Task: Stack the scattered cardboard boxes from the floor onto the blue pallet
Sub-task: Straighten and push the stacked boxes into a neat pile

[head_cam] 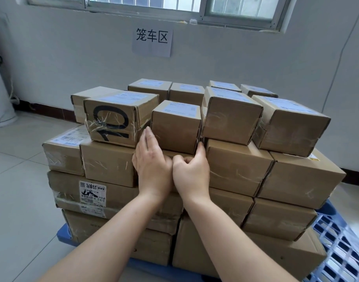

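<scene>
A stack of several taped cardboard boxes stands on the blue pallet point(341, 243). In the top layer's front row sits a small brown box point(175, 129) with a white label. My left hand point(152, 167) lies with straight fingers against that box's lower left corner, beside a box marked with a black symbol point(117, 119). My right hand point(191, 171) has curled fingers, its fingertip touching the small box's lower right corner; nothing is held in it. Both hands rest in front of a larger box in the layer below.
A grey wall with a paper sign point(152, 41) and a window point(154, 5) rises behind the stack. Tiled floor point(17, 180) spreads to the left. A white cable point(3, 119) trails along the floor at the far left.
</scene>
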Demonstrator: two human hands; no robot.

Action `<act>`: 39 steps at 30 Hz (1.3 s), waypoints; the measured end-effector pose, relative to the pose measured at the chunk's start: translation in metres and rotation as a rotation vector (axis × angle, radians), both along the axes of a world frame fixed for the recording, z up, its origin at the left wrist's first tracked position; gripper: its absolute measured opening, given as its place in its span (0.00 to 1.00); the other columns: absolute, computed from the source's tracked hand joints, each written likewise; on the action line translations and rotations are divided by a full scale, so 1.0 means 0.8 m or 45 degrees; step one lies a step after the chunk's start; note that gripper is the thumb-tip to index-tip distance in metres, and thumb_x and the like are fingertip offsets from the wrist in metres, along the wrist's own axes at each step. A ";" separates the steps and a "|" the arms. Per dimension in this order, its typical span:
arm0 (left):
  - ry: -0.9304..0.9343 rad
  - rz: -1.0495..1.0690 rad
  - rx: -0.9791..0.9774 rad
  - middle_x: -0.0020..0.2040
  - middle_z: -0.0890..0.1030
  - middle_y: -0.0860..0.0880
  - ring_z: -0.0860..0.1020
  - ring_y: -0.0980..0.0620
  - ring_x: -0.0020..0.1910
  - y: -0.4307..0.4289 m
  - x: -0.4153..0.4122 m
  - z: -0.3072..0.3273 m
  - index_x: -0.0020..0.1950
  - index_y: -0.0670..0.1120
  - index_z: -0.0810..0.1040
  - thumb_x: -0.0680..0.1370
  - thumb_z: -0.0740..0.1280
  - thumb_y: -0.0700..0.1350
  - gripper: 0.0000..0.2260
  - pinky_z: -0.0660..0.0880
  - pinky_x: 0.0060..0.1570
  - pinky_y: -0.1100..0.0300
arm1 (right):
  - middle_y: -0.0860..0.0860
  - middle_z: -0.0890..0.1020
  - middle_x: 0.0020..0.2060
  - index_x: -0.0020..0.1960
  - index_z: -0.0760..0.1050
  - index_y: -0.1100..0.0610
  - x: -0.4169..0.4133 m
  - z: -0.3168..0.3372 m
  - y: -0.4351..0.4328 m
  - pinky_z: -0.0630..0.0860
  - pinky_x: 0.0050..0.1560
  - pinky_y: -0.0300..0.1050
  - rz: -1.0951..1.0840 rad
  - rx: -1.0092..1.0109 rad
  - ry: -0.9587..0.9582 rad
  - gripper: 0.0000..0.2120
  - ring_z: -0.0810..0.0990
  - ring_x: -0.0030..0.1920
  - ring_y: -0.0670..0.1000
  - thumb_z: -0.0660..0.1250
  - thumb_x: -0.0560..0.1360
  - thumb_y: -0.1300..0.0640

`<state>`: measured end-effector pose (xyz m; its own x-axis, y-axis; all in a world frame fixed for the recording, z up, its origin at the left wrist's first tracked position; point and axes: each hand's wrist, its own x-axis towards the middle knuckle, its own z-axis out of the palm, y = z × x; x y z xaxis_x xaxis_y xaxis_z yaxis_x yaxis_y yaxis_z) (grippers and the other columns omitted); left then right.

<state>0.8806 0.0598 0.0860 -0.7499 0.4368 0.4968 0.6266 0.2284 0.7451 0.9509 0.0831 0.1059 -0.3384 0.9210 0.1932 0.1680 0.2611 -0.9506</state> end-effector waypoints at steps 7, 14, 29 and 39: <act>0.000 0.003 -0.018 0.75 0.61 0.46 0.64 0.49 0.71 -0.006 0.006 -0.001 0.78 0.41 0.52 0.75 0.57 0.40 0.31 0.50 0.69 0.54 | 0.47 0.78 0.33 0.76 0.55 0.51 0.006 -0.009 0.002 0.78 0.52 0.56 0.017 -0.084 0.046 0.34 0.80 0.42 0.50 0.63 0.73 0.57; 0.119 0.042 0.125 0.75 0.60 0.46 0.56 0.50 0.75 -0.013 0.019 0.005 0.77 0.43 0.57 0.74 0.57 0.40 0.30 0.48 0.69 0.57 | 0.45 0.78 0.31 0.75 0.59 0.51 0.018 -0.009 -0.001 0.79 0.51 0.55 -0.003 0.001 0.082 0.32 0.79 0.39 0.47 0.64 0.73 0.56; 0.186 -0.418 -0.093 0.77 0.60 0.53 0.56 0.58 0.75 0.063 0.053 0.127 0.79 0.54 0.46 0.79 0.53 0.42 0.30 0.32 0.73 0.46 | 0.53 0.68 0.65 0.68 0.69 0.53 0.156 0.101 0.117 0.57 0.62 0.43 -0.948 0.647 0.278 0.23 0.65 0.65 0.51 0.61 0.74 0.50; -0.070 -0.334 -0.314 0.73 0.68 0.49 0.61 0.50 0.75 0.088 0.049 0.153 0.78 0.48 0.56 0.81 0.48 0.62 0.29 0.38 0.74 0.45 | 0.50 0.77 0.58 0.65 0.69 0.54 0.169 0.102 0.173 0.76 0.49 0.45 -0.624 -0.134 0.449 0.30 0.77 0.54 0.49 0.66 0.71 0.36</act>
